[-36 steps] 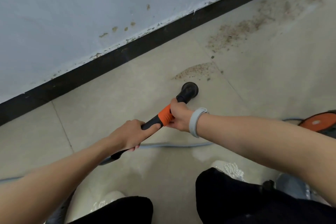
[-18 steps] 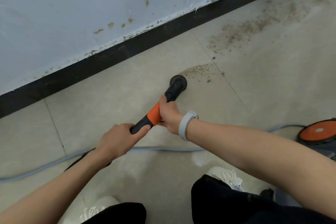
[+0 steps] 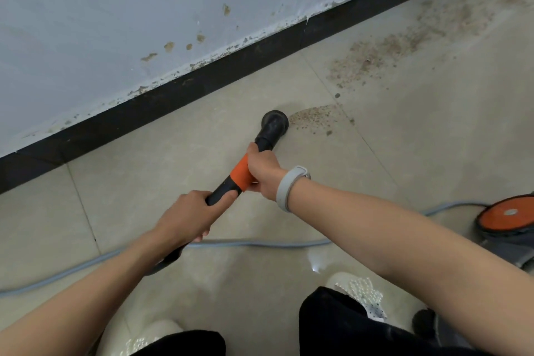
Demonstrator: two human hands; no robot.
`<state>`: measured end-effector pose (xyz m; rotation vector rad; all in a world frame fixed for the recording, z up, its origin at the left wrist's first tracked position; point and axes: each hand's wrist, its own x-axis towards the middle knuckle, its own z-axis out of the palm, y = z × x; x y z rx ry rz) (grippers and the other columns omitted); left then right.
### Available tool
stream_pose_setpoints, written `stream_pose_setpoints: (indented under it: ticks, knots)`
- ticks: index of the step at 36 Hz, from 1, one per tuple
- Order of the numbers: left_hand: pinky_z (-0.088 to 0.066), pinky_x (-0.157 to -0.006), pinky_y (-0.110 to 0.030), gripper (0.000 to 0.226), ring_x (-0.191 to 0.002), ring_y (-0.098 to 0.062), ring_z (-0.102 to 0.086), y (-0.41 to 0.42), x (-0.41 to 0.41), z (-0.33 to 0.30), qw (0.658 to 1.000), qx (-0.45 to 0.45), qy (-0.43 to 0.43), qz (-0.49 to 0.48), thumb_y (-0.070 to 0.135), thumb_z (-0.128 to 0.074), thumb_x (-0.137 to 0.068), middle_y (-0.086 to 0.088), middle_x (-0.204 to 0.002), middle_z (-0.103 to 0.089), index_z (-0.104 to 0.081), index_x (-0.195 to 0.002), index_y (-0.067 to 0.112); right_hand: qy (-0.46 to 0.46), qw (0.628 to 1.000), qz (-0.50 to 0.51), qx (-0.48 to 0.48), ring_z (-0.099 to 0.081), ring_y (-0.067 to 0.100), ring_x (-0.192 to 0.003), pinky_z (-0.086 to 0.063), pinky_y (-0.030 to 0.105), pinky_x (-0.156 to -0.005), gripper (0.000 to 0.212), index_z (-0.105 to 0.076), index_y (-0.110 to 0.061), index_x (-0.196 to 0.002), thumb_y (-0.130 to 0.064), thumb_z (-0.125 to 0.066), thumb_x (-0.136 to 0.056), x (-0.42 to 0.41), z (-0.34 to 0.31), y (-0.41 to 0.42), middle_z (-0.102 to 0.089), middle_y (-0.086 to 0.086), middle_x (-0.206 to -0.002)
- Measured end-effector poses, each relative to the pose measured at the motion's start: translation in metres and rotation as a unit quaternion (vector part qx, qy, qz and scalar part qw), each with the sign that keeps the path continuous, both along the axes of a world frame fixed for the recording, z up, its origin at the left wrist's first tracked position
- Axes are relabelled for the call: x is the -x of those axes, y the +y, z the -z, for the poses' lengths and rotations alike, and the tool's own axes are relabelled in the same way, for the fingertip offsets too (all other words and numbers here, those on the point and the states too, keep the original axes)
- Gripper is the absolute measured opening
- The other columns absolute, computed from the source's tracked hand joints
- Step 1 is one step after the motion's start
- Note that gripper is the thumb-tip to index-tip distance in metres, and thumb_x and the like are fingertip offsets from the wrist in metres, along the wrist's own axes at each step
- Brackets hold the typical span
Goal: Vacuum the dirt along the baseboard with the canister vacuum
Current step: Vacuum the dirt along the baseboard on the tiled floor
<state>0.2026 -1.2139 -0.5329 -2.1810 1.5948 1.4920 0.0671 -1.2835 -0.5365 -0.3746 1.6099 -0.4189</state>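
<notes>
Both hands grip the black vacuum wand with its orange band. My right hand, with a grey wristband, holds it at the orange band; my left hand holds it lower down. The round black nozzle rests on the beige floor tile, just left of a small brown dirt patch. A larger spread of dirt lies further right near the black baseboard. The canister vacuum, grey with an orange top, sits at the right edge.
A grey hose runs across the floor under my arms toward the canister. The white wall above the baseboard has brown specks. My legs in black trousers and light shoes fill the bottom of the view.
The nozzle has slid left off the small dirt patch and a little nearer the baseboard; the patch's left end is gone. Both hands kept their grip.
</notes>
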Motion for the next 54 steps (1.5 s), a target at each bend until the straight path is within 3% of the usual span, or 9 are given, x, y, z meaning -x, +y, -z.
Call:
stream_pose_setpoints:
  ticks: [6,10,13,15,18,26,30,38,54]
  knots:
    - [-0.043,-0.055,-0.025,0.052,-0.04,-0.014,-0.051,0.02,0.013,0.002,0.995,-0.038,0.02,0.094,0.066,-0.047,-0.087,0.003,-0.044,-0.053,-0.045,-0.069,0.017,0.01,0.996,0.074,-0.041,-0.053,0.031,-0.118,-0.053,0.041,-0.074,0.044,-0.039,-0.007,-0.137,-0.036,-0.034,-0.103,0.028,0.003,0.042,-0.051,0.012,-0.134]
    - [-0.045,-0.055,-0.025,0.054,-0.041,-0.013,-0.053,0.026,0.013,0.001,0.985,-0.062,0.018,0.157,0.068,-0.048,-0.085,0.001,-0.044,-0.055,-0.046,-0.07,0.017,-0.016,0.99,0.12,-0.077,-0.054,0.026,-0.102,-0.052,0.039,-0.071,0.041,-0.039,-0.009,-0.135,-0.035,-0.033,-0.103,0.037,0.004,0.066,-0.052,0.009,-0.114]
    - [-0.047,-0.058,-0.026,0.059,-0.039,-0.012,-0.054,0.025,0.015,-0.001,0.979,-0.072,0.006,0.188,0.077,-0.045,-0.073,0.002,-0.045,-0.057,-0.049,-0.069,0.018,-0.019,0.984,0.154,-0.089,-0.053,0.026,-0.097,-0.053,0.04,-0.073,0.041,-0.041,-0.009,-0.133,-0.035,-0.031,-0.104,0.041,0.005,0.076,-0.052,0.006,-0.101]
    - [-0.047,-0.059,-0.026,0.055,-0.04,-0.012,-0.054,0.02,0.022,-0.002,0.975,-0.061,-0.007,0.213,0.074,-0.047,-0.081,0.003,-0.046,-0.057,-0.05,-0.068,0.02,-0.01,0.979,0.183,-0.088,-0.052,0.025,-0.096,-0.054,0.042,-0.082,0.04,-0.042,-0.008,-0.133,-0.034,-0.031,-0.104,0.048,0.004,0.077,-0.05,0.005,-0.097]
    - [-0.044,-0.057,-0.024,0.053,-0.04,-0.009,-0.053,0.008,0.045,-0.005,0.964,-0.029,-0.029,0.262,0.072,-0.046,-0.084,0.004,-0.05,-0.058,-0.051,-0.069,0.022,0.024,0.97,0.232,-0.073,-0.053,0.029,-0.103,-0.049,0.049,-0.097,0.043,-0.043,-0.006,-0.134,-0.034,-0.033,-0.103,0.067,0.005,0.074,-0.053,0.01,-0.107]
    - [-0.051,-0.072,-0.033,0.06,-0.07,-0.02,-0.065,-0.02,0.105,0.0,0.935,0.018,-0.037,0.353,0.076,-0.039,-0.084,-0.002,-0.074,-0.067,-0.057,-0.083,0.019,0.117,0.941,0.315,-0.035,-0.058,0.035,-0.105,-0.048,0.051,-0.097,0.039,-0.049,-0.002,-0.122,-0.033,-0.037,-0.101,0.117,0.013,0.062,-0.058,0.017,-0.113]
    - [-0.049,-0.068,-0.031,0.058,-0.065,-0.018,-0.06,-0.024,0.107,0.001,0.94,0.048,-0.043,0.334,0.075,-0.037,-0.085,0.003,-0.069,-0.06,-0.053,-0.079,0.02,0.107,0.946,0.304,-0.019,-0.057,0.035,-0.109,-0.047,0.05,-0.099,0.042,-0.047,-0.003,-0.127,-0.034,-0.037,-0.102,0.12,0.014,0.049,-0.058,0.018,-0.121]
    - [-0.049,-0.065,-0.032,0.064,-0.069,-0.019,-0.067,-0.019,0.071,-0.002,0.974,0.069,-0.068,0.203,0.076,-0.036,-0.084,-0.001,-0.072,-0.066,-0.058,-0.083,0.015,0.041,0.987,0.154,0.008,-0.057,0.031,-0.109,-0.052,0.047,-0.093,0.046,-0.044,-0.004,-0.133,-0.037,-0.033,-0.102,0.087,0.009,0.021,-0.056,0.012,-0.121]
    - [-0.052,-0.068,-0.034,0.059,-0.062,-0.019,-0.067,-0.032,0.049,-0.007,0.988,0.09,-0.078,0.094,0.074,-0.036,-0.085,-0.001,-0.067,-0.067,-0.055,-0.08,0.019,0.006,0.999,0.033,0.036,-0.054,0.034,-0.118,-0.051,0.05,-0.094,0.047,-0.04,-0.005,-0.135,-0.037,-0.033,-0.102,0.053,-0.011,-0.023,-0.052,0.017,-0.133]
